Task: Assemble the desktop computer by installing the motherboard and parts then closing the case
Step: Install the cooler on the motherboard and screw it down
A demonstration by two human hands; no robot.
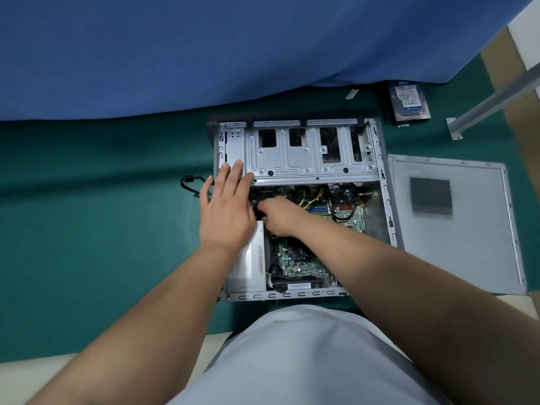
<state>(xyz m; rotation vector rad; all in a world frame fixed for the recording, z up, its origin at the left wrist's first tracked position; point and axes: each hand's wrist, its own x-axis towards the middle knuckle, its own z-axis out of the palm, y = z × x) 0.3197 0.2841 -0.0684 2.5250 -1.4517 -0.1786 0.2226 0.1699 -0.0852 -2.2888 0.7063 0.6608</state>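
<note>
both hands reach into open case (380, 159).

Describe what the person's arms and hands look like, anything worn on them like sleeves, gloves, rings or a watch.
Both forearms are bare from the frame edge to the wrists: no sleeves show. The left hand and the right hand wear no gloves, and no watch, band or ring is visible. A pale grey-white garment covers the torso below.

Drive cage (295, 159) and cables (306, 200) crowd the case (385, 200).
</note>
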